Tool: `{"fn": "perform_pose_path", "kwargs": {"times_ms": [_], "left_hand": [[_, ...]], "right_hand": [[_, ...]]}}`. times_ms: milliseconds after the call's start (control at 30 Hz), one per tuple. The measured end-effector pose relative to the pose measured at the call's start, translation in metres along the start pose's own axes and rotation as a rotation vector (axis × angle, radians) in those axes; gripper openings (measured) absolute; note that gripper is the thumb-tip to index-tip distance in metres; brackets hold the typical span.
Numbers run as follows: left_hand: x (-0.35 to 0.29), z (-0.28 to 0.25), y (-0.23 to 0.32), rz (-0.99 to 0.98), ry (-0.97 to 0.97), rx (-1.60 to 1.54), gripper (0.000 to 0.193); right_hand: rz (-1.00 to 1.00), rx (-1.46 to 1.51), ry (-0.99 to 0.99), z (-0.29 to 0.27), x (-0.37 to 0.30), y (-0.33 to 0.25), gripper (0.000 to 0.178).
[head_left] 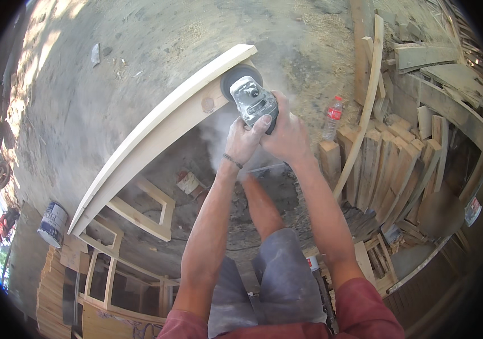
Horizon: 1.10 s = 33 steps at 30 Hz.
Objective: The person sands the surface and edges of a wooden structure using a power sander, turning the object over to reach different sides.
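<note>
Both of my hands are closed round a dusty grey angle grinder (254, 100). My left hand (244, 138) wraps its near left side, thumb on top. My right hand (287, 133) grips the right side of the body. The grinder's round dark disc (240, 79) lies against the far end of a long pale wooden beam (139, 133), beside its raised edge strip. Fine dust hangs in the air below the tool. A round knot or plug (207, 105) shows in the beam's face close to the disc.
Cut boards (382, 164) stand stacked at the right, with a red-capped plastic bottle (333, 117) beside them. A paint can (52, 224) stands at the left. Wooden frames (139, 217) lie below the beam. A white container (189, 183) is on the dusty ground near my leg.
</note>
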State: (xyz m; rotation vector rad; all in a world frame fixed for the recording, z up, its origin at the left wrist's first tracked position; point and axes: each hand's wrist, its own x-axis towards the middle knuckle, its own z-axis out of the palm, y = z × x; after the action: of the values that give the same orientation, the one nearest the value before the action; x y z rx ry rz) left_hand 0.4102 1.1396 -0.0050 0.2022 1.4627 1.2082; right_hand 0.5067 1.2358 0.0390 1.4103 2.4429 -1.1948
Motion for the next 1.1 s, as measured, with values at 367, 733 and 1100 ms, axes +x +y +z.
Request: {"fn": "perform_pose_path", "kwargs": {"times_ms": [367,733,1100], "left_hand": [[0.006,0.004,-0.001,-0.083,0.019,0.026,0.066],[0.016,0.005,0.026,-0.133,-0.185,0.141,0.062],[-0.004,-0.010,0.000,-0.088,-0.053,0.012,0.060]], "right_hand": [[0.056,-0.059,-0.079,-0.015,0.008,-0.004,0.079],[0.079,0.047,0.101,-0.008,0.002,0.010,0.084],[0.149,-0.022,-0.098,-0.002,-0.007,-0.007,0.077]]}}
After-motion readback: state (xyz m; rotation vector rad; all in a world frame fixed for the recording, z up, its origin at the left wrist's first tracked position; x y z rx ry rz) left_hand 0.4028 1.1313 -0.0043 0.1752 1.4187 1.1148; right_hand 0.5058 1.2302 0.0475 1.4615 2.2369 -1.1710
